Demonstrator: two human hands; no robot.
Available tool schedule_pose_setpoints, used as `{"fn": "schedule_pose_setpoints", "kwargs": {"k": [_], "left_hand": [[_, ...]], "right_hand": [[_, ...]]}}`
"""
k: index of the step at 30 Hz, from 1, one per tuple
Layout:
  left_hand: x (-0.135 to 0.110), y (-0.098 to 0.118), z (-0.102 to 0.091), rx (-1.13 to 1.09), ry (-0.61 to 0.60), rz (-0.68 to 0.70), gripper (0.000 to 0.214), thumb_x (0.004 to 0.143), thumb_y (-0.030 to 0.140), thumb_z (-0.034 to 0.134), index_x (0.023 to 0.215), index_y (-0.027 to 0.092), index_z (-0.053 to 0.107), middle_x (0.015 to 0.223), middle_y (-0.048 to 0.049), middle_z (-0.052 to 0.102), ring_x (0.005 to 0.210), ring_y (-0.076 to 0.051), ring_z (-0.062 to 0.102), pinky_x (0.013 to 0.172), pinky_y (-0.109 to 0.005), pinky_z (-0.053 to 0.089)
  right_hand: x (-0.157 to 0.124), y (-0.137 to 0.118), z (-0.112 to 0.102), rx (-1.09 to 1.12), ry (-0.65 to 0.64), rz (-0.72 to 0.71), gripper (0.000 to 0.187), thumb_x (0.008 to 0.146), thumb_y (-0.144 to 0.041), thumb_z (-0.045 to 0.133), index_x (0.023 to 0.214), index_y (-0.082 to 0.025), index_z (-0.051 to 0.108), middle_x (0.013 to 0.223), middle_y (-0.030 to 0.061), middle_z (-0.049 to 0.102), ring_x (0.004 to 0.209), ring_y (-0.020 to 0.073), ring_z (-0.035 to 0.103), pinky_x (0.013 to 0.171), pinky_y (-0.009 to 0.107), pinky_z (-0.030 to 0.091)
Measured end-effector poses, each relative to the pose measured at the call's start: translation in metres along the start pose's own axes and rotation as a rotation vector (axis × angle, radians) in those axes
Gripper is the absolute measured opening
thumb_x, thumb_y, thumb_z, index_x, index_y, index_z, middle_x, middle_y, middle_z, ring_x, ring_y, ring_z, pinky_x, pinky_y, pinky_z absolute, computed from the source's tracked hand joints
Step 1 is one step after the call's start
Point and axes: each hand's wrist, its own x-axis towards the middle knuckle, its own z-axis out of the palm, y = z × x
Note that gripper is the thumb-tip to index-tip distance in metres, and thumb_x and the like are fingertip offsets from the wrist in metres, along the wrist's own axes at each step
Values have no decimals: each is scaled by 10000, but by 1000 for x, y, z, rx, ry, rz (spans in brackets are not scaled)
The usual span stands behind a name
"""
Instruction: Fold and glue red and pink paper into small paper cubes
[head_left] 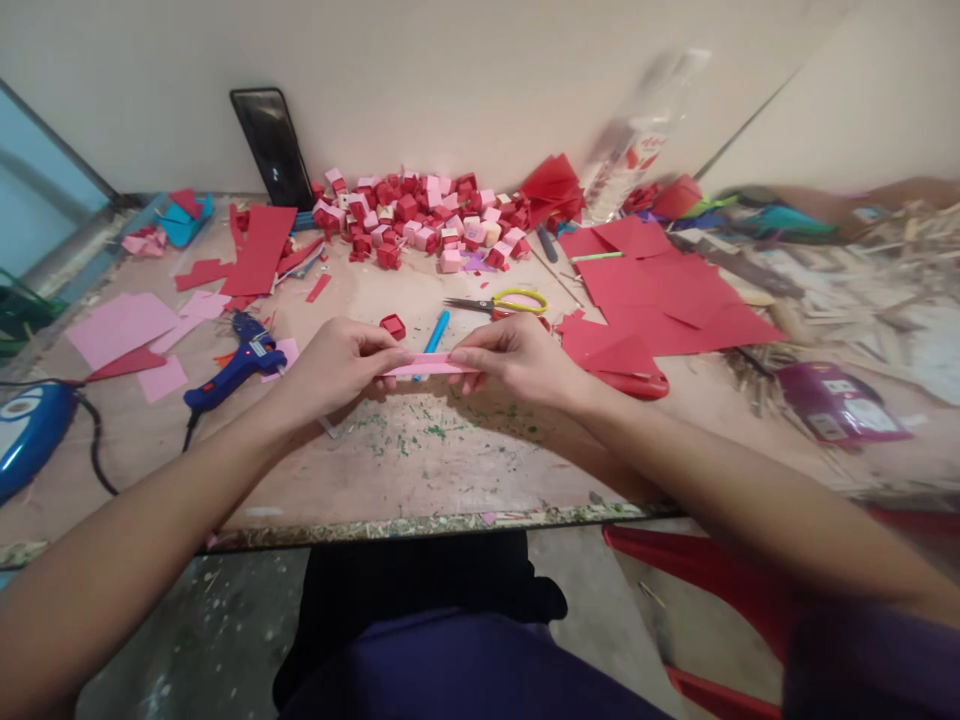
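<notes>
a pink paper strip point(431, 367) is pinched at both ends, its left end between the thumb and fingers of the left hand point(341, 362) and its right end between those of the right hand point(517, 358). it is held level just above the near middle of the table point(450, 470).

as for the work done, much is shown as finished and much as untouched. on the right, large red sheets point(660, 290) are spread uncut and overlapping. at the far side, against the wall, a heap of small red and pink cubes point(420, 215) is piled, so many pieces can be judged complete. on the left, pink sheets point(124, 328) are laid flat. a blue glue gun point(236, 368) is lying just left of the left hand, with its cord trailed off to the near left. yellow-handled scissors point(499, 303) are set just beyond the right hand. a blue pen point(435, 335) is seen behind the strip, and a single red cube point(392, 326) is placed just beyond the left hand. the strip itself is flat, with no fold visible in it.

both forearms are stretched forward from the near edge and angled inward, so that the hands are brought close together. the knuckles are turned upward and the fingertips are pointed toward each other along the strip.
</notes>
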Motion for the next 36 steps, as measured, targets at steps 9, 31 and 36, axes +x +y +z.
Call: {"fn": "schedule_pose_setpoints", "kwargs": {"k": [9, 31, 36], "left_hand": [[4, 2, -13, 11, 105, -9, 251, 876, 342, 717, 684, 190, 772, 597, -25, 695, 541, -135, 588, 510, -260, 448], [-1, -8, 3, 236, 15, 261, 226, 975, 357, 651, 958, 209, 821, 946, -44, 825, 849, -189, 717, 815, -305, 537], [-1, -10, 5, 253, 0, 275, 270, 983, 406, 658, 918, 203, 823, 894, -44, 823, 788, -181, 703, 760, -302, 510]], "right_hand": [[5, -6, -17, 24, 32, -1, 277, 843, -435, 846, 822, -159, 832, 756, 75, 805, 576, 160, 715, 565, 304, 602], [0, 5, 5, 75, -7, 31, 267, 892, -410, 798, 912, -146, 835, 830, 76, 810, 583, 130, 698, 538, 258, 578], [-1, 6, 12, 61, 13, 24, 248, 882, -403, 810, 888, -158, 843, 770, 60, 785, 578, 130, 672, 543, 266, 552]]}}
